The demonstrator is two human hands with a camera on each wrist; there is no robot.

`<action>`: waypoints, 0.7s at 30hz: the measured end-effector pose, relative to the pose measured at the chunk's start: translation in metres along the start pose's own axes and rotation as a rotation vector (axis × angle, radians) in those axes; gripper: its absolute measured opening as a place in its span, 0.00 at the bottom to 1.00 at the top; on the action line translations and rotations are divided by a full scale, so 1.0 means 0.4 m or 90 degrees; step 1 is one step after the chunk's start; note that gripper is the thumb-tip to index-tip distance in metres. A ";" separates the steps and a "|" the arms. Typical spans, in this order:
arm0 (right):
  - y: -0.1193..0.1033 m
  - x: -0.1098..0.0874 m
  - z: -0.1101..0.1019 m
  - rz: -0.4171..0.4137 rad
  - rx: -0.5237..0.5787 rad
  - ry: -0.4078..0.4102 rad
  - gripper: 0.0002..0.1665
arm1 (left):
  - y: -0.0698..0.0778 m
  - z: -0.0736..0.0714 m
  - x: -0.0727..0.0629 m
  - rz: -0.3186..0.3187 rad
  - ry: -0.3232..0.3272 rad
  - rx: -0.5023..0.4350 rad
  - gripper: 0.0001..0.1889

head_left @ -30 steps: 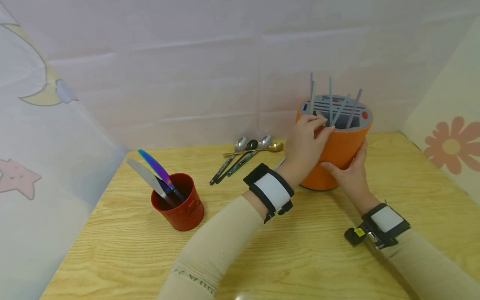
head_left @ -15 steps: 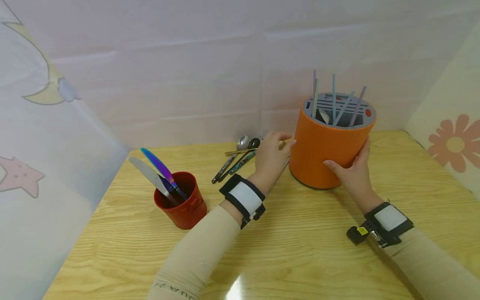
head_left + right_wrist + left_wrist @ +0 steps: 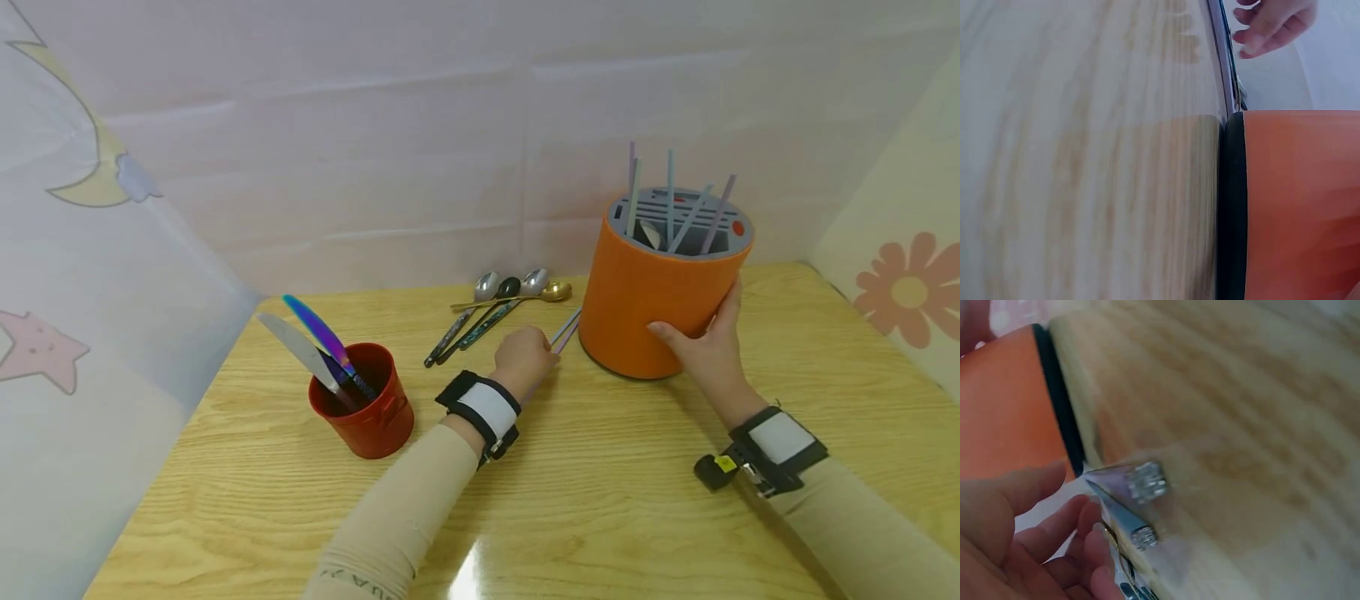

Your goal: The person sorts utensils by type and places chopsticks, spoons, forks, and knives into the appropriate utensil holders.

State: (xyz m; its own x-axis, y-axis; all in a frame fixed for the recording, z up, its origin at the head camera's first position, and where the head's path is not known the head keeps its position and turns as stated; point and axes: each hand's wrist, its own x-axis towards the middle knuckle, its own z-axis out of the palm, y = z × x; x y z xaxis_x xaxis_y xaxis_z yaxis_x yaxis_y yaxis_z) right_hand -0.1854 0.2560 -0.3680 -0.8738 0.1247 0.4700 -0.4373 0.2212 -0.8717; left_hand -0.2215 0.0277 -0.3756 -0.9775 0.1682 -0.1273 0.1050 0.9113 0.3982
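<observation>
The orange knife block [image 3: 630, 308] with its grey slotted top stands on the right of the table. My right hand [image 3: 708, 358] grips its lower side, thumb across the front and fingers passing behind. Several thin pastel sticks [image 3: 671, 200] and a spoon head [image 3: 649, 236] poke out of the top. At the block's left, a pale blue stick [image 3: 1125, 519] and a purple stick [image 3: 1146, 481] with glittery ends lie side by side on the table. My left hand [image 3: 522, 360] is low over them, fingers loosely bent; a gap shows between thumb and fingers.
Several spoons [image 3: 486, 287] lie crossed near the back edge, a gold spoon [image 3: 555, 292] on top. On the left, a red bucket-shaped cup [image 3: 378, 429] holds table knives [image 3: 318, 333], blades up. A wall hanging [image 3: 375, 167] closes off the back.
My left hand has left the top of the knife block, passing by the spoons, and come down to the two sticks on the table. The right hand keeps its hold on the block.
</observation>
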 end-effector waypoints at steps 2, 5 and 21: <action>-0.003 -0.001 0.000 0.002 -0.001 0.000 0.63 | -0.001 0.012 0.003 0.011 -0.002 0.044 0.13; -0.004 -0.003 -0.001 0.008 -0.004 0.000 0.63 | 0.006 0.025 0.007 0.018 -0.002 0.117 0.14; 0.007 0.000 -0.007 0.029 -0.026 -0.002 0.63 | 0.001 0.030 -0.006 -0.044 -0.081 0.022 0.11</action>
State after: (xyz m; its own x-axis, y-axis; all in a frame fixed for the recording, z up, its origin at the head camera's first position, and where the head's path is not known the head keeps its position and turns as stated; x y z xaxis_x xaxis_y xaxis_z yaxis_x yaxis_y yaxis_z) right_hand -0.1859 0.2591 -0.3702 -0.8935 0.1323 0.4291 -0.3878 0.2541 -0.8860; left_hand -0.2167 0.0323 -0.3858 -0.9519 0.1485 -0.2680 0.0463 0.9344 0.3532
